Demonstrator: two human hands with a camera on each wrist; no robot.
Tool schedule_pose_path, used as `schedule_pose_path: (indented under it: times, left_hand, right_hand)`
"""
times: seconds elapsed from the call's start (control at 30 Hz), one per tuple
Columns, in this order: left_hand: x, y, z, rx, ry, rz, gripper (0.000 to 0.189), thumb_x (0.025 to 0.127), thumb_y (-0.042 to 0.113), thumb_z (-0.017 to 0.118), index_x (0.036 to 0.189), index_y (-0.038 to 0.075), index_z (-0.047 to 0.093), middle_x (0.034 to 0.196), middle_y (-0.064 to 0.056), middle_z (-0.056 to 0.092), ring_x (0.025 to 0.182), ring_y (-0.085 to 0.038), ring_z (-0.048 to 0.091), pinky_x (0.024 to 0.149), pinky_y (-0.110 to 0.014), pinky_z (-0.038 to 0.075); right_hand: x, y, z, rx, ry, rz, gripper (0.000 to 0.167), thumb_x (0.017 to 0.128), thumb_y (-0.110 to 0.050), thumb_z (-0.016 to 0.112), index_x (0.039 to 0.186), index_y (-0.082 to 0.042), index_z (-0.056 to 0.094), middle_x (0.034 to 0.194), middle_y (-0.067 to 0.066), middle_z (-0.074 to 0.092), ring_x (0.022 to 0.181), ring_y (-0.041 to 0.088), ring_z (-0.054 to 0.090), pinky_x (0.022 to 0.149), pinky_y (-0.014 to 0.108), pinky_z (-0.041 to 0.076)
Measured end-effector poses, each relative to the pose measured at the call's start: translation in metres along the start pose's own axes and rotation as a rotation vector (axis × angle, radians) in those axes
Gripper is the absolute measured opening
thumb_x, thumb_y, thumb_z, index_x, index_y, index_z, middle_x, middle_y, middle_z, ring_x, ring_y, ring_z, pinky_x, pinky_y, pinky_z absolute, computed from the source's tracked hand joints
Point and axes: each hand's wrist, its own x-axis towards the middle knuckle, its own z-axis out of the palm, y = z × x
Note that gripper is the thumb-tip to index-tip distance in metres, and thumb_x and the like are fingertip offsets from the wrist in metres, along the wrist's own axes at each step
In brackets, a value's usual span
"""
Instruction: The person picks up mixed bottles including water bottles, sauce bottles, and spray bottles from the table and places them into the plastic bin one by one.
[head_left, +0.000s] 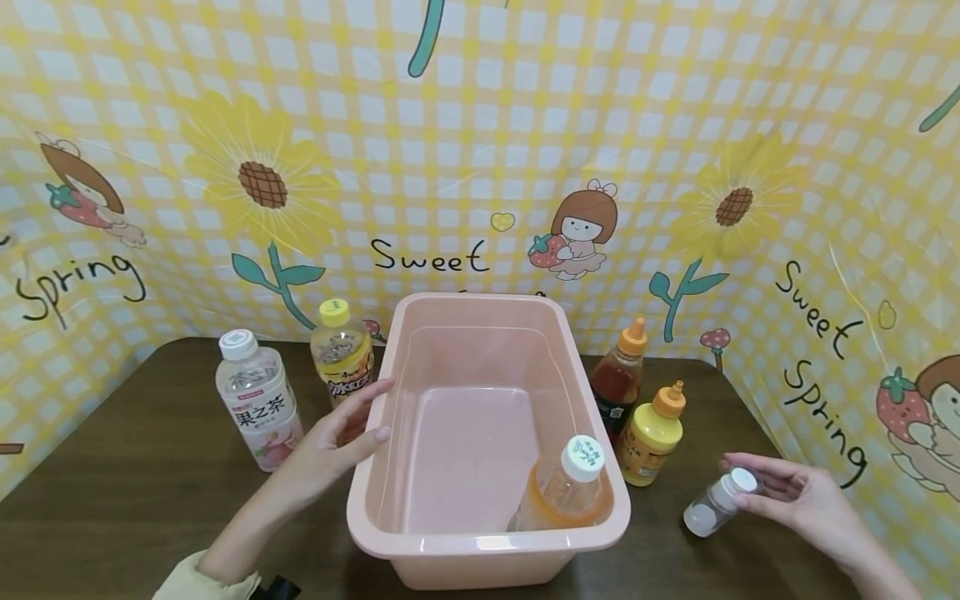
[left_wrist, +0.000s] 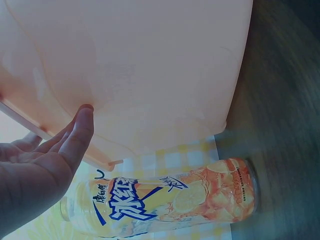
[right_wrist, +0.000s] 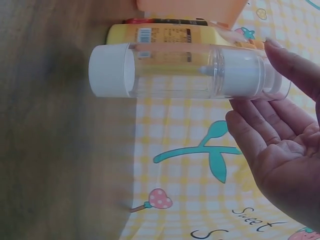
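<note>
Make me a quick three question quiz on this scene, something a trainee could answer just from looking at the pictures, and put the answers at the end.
1. Multiple choice: what is inside the rectangular pink plastic tub?
A. A yellow squeeze bottle with an orange cap
B. A clear bottle with an orange band and a pale cap
C. A bottle with a bright yellow cap

2. True or false: in the head view, the left hand is at the tub's right rim.

3. Fill in the blank: the small transparent cylindrical bottle with a white cap is at the ____ hand.

Key:
1. B
2. False; it is at the left rim.
3. Right
</note>
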Motion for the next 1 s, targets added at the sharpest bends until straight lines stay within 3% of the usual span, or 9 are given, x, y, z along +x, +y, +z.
schedule_pose_path:
  times: [0.23,0.5,0.83,1.0]
  left_hand:
    - [0.001,0.0,0.0,-0.001,-0.003,0.005,0.053,0.093,0.009,0.05,0.141,0.004,0.028,0.129,-0.033,0.038,0.103,-0.003,0.053,0.079,-0.03,0.051]
    - [0.0,0.0,0.0,-0.002,0.004,-0.005,0.053,0.093,0.009,0.05,0.14,0.004,0.028,0.129,-0.033,0.039,0.102,-0.003,0.053,0.079,-0.031,0.051]
    - [0.0,0.0,0.0,0.005,0.01,-0.008,0.052,0.093,0.009,0.05,0.14,0.004,0.028,0.127,-0.032,0.042,0.101,-0.004,0.054,0.078,-0.031,0.051]
    - [0.0,-0.001,0.001,0.001,0.008,0.001,0.052,0.093,0.008,0.05,0.14,0.003,0.028,0.127,-0.031,0.042,0.101,-0.003,0.054,0.077,-0.029,0.051]
  right_hand:
    - [0.005,-0.013,-0.005,-0.104,0.051,0.009,0.039,0.079,0.008,0.063,0.116,-0.005,0.061,0.105,-0.014,0.065,0.094,-0.002,0.059,0.068,0.02,0.052]
    - [0.013,-0.027,-0.01,0.046,0.058,-0.04,0.046,0.078,0.017,0.058,0.112,-0.012,0.065,0.104,-0.008,0.067,0.094,0.001,0.061,0.07,0.018,0.051]
    - [0.019,-0.049,-0.014,-0.199,0.149,-0.02,0.04,0.078,0.008,0.065,0.114,-0.009,0.064,0.101,-0.018,0.065,0.09,-0.003,0.061,0.067,0.016,0.051]
    - [0.021,-0.058,-0.014,-0.149,0.173,-0.042,0.041,0.076,0.012,0.064,0.111,-0.011,0.066,0.098,-0.016,0.067,0.089,-0.002,0.061,0.066,0.015,0.05]
